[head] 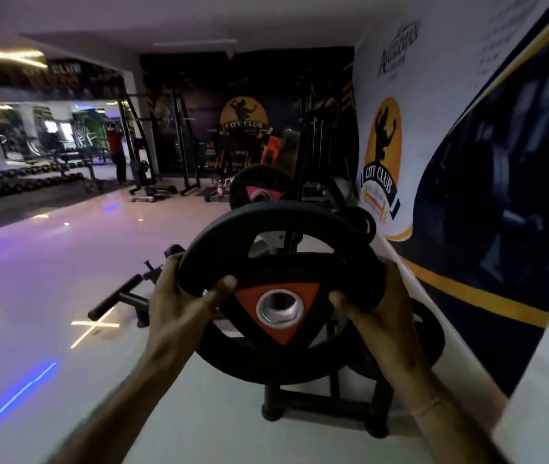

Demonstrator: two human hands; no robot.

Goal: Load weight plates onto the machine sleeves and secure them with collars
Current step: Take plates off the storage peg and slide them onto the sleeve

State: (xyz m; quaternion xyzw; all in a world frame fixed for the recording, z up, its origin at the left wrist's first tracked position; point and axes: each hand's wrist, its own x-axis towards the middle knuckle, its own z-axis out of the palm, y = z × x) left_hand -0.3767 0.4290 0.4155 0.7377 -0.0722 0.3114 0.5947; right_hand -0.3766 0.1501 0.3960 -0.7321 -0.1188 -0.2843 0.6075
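Note:
I hold a black weight plate (pixel 276 229) with an orange-red triangle and a steel centre hole in front of me, tilted towards the camera. My left hand (pixel 179 306) grips its left rim through a cut-out. On the right rim sits my right hand (pixel 376 313), thumb on the plate's face. Behind and below it, another black plate (pixel 253 366) rests on the machine's black frame (pixel 320 406). Further back, a plate with a pink triangle (pixel 259 189) hangs on the machine. No collar is visible.
A bannered wall (pixel 467 195) runs close along the right. A black handle bar (pixel 115 296) of the machine sticks out to the left. Glossy floor (pixel 48 279) spreads left; racks, dumbbell rows and a distant person stand at the back.

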